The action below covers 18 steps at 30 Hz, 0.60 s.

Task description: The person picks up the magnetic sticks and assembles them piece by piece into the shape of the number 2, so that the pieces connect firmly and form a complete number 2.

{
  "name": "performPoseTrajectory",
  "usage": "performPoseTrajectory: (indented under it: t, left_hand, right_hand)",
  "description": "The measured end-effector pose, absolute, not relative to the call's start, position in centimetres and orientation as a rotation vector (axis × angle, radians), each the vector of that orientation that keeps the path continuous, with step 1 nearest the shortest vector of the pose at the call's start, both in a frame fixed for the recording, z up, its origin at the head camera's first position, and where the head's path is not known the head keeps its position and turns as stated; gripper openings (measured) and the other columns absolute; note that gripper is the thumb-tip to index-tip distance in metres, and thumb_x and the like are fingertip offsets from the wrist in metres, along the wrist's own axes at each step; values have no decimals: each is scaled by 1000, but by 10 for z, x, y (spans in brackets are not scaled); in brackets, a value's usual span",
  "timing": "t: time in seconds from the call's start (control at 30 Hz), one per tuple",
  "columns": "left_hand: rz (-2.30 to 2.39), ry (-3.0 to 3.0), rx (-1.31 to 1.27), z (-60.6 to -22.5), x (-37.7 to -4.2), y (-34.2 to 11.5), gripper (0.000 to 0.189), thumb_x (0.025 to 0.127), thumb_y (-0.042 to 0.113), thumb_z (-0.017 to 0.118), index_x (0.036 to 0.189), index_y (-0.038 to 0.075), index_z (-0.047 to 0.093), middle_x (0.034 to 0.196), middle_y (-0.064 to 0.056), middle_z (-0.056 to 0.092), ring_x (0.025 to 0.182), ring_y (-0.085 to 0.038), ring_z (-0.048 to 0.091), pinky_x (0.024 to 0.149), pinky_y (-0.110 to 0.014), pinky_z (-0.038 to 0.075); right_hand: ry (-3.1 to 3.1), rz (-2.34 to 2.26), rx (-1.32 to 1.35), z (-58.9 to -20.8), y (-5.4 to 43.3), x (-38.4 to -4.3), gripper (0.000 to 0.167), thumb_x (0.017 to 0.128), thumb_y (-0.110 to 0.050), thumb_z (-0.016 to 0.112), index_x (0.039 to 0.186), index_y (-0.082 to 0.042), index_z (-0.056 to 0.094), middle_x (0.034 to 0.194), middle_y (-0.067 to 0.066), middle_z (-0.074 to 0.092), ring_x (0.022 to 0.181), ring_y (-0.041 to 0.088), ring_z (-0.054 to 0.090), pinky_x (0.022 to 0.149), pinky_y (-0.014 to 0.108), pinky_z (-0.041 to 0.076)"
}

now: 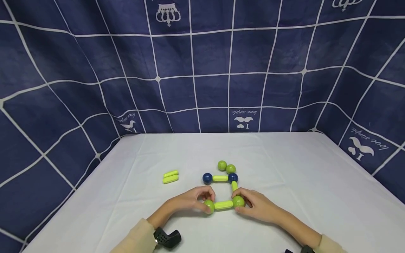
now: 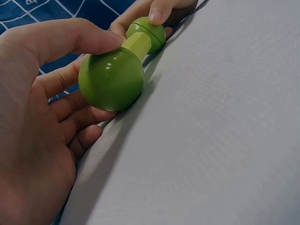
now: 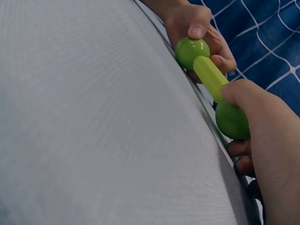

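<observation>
On the white table, ball-and-stick building pieces form a frame with an open left side. My left hand (image 1: 191, 201) pinches the green ball (image 1: 209, 207) at its near left end, thumb over the ball in the left wrist view. At the near right corner my right hand (image 1: 263, 208) grips another green ball (image 1: 239, 201). A yellow-green rod (image 1: 223, 205) joins these two balls. From the right ball a second rod (image 1: 234, 186) runs back to a dark blue ball (image 1: 233, 177). A third rod (image 1: 220, 178) links that to another blue ball (image 1: 207, 178) on the left.
Two loose green balls, one farther back (image 1: 222, 165) and one close behind the blue corner ball (image 1: 231, 169), lie beyond the frame. Two yellow-green rods (image 1: 171, 179) lie side by side to the left. A dark blue checked curtain (image 1: 209, 91) surrounds the table's back and sides.
</observation>
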State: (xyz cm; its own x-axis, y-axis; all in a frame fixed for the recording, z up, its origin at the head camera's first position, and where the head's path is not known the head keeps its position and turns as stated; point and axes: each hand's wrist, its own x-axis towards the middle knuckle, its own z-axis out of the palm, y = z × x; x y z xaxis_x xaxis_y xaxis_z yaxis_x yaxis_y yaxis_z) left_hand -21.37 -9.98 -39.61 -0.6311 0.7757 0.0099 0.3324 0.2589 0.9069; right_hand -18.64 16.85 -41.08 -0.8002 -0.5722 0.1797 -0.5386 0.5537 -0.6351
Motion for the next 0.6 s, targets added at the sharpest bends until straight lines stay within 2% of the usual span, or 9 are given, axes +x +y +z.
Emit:
performPoseTrajectory:
  t: [0.27, 0.6]
  left_hand:
    - [1338, 2122, 975, -396, -216, -98, 29, 73, 12, 67, 97, 1, 55, 87, 6, 53, 81, -3, 48, 77, -18, 38]
    - [1344, 2140, 997, -398, -216, -98, 30, 74, 13, 67, 98, -1, 55, 90, -2, 56, 81, -4, 48, 76, -18, 39]
  right_hand:
    - [2727, -1111, -965, -407, 170, -188, 26, 85, -34, 61, 108, -27, 54, 88, -12, 50, 73, 0, 43, 62, 18, 39]
    - [2786, -1061, -979, -408, 169, -189, 24, 83, -36, 63, 105, -29, 56, 91, -11, 44, 79, 1, 42, 67, 18, 39]
